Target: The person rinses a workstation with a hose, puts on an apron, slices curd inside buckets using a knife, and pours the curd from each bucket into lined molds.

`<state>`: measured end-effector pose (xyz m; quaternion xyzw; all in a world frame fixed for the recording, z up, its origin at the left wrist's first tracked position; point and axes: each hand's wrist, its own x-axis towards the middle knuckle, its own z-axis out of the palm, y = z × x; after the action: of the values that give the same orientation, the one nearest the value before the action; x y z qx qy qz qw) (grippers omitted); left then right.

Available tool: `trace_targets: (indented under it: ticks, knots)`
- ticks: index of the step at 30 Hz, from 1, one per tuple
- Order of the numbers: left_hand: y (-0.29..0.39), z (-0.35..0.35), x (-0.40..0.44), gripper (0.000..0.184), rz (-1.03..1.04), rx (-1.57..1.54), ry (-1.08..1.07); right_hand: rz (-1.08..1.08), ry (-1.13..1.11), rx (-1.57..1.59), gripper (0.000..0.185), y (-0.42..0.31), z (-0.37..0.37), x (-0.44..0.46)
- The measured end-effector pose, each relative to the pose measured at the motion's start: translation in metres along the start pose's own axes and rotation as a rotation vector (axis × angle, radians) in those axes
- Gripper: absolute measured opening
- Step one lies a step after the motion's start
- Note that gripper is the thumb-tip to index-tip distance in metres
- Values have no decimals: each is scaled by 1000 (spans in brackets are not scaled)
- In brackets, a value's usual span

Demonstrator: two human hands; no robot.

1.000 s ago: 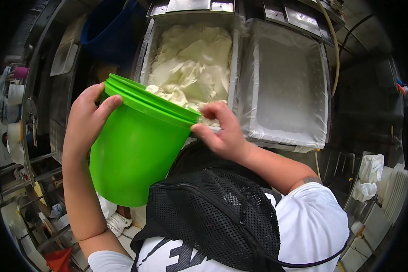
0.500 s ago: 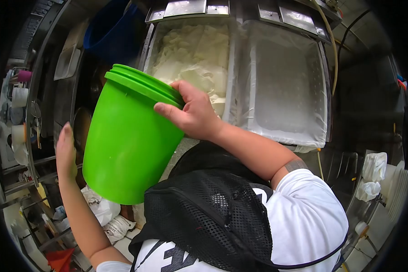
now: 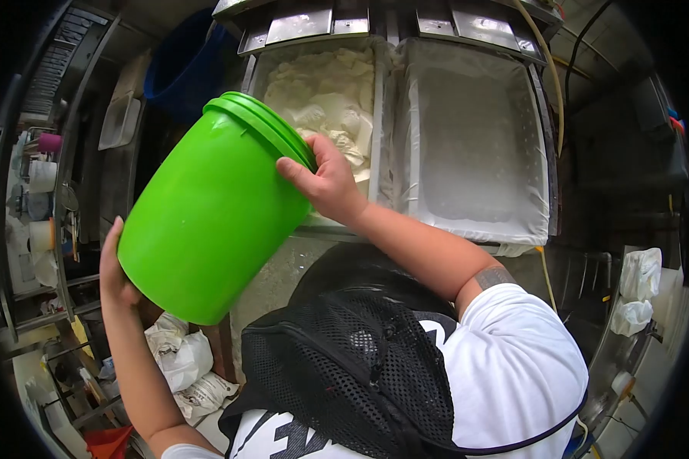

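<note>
A bright green plastic bucket (image 3: 207, 206) is tilted in front of me, its rim toward the left-hand tray. With thumb and fingers my right hand (image 3: 328, 180) grips the rim on its right side. Low on the left, my left hand (image 3: 116, 268) cups the bucket near its base, its fingers partly hidden behind it. Beyond the rim lies a tray filled with a pale, creamy, lumpy mass (image 3: 325, 84). What the bucket contains cannot be seen.
A second tray lined with white cloth (image 3: 478, 145) stands to the right, greyish inside. Metal plates (image 3: 302, 24) run along the back. A blue barrel (image 3: 187, 65) is at the back left, shelves with containers (image 3: 42, 176) at far left, and white bags (image 3: 184, 356) on the floor.
The bucket has risen at its base and tilted further toward the left-hand tray. My left hand, apart from it before, now supports its lower end. My right hand keeps its grip.
</note>
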<state>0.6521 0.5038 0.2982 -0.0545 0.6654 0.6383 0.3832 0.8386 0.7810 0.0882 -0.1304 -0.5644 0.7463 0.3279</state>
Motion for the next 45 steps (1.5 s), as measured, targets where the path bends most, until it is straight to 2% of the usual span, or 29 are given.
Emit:
trace_targets:
  ticks: [2,4,5,7,8,10,11,12,14,16,19,20,21,22,24,25,26,28,29,31,34,36,37,38,41,42,44,45]
  knots:
    - [24,11,11,52,86,170,-1,36,-20,-12,34,13,-2,-9]
    - [49,34,19,48,48,239,-102,108,0,102,34,28,-3,-19]
    - [61,43,23,47,95,310,-157,104,4,103,34,28,-2,-25]
    - [80,72,24,43,197,442,-125,47,-62,309,37,26,0,-44]
    - [86,90,19,43,229,487,-134,45,-54,310,37,25,3,-55]
    - [94,123,3,43,422,709,-256,36,-120,199,39,26,9,-76]
    - [99,126,-3,51,487,768,-233,33,-115,201,39,26,13,-84]
    - [100,128,-14,51,489,774,-234,31,-144,245,40,26,19,-91]
    - [94,125,-44,60,637,714,-33,27,-163,300,42,23,28,-98]
    - [98,89,-65,63,657,720,-34,-117,-227,266,41,7,34,-102]
    - [92,20,-94,64,654,612,-84,-186,-260,189,41,-28,41,-105]
    - [85,-18,-97,62,639,556,-29,-199,-264,185,41,-31,42,-106]
    - [72,-50,-98,60,623,499,26,-272,-310,44,43,-32,42,-109]
    - [46,-55,-105,55,647,429,180,-345,-357,-99,45,-35,44,-111]
    - [-1,-86,-116,47,546,422,159,-394,-361,-129,43,-41,50,-118]
    - [-27,-125,-110,43,470,374,179,-474,-365,-203,44,-43,51,-120]
    - [-61,-129,-106,35,483,317,210,-553,-370,-276,46,-45,53,-123]
    - [-124,-165,-95,20,333,192,310,-554,-424,-353,46,-42,55,-131]
    - [-156,-197,-85,20,298,107,211,-570,-460,-442,45,-41,56,-136]
    - [-217,-204,-82,19,267,-130,199,-575,-521,-602,40,-40,64,-151]
    - [-296,-232,-88,37,223,-316,203,-585,-587,-704,40,-48,84,-181]
    - [-322,-241,-110,50,121,-251,292,-594,-618,-752,41,-51,100,-198]
    - [-335,-242,-120,61,139,-268,313,-588,-629,-788,43,-51,107,-209]
    - [-345,-254,-129,61,133,-277,312,-583,-638,-795,43,-51,114,-220]
    - [-350,-273,-156,71,325,-309,98,-500,-567,-804,39,-56,128,-228]
    - [-332,-253,-175,71,412,-345,164,-473,-490,-757,39,-63,127,-226]
    - [-314,-259,-189,72,554,-426,47,-431,-395,-629,39,-64,123,-209]
    - [-300,-246,-201,71,585,-376,129,-363,-337,-714,39,-76,117,-202]
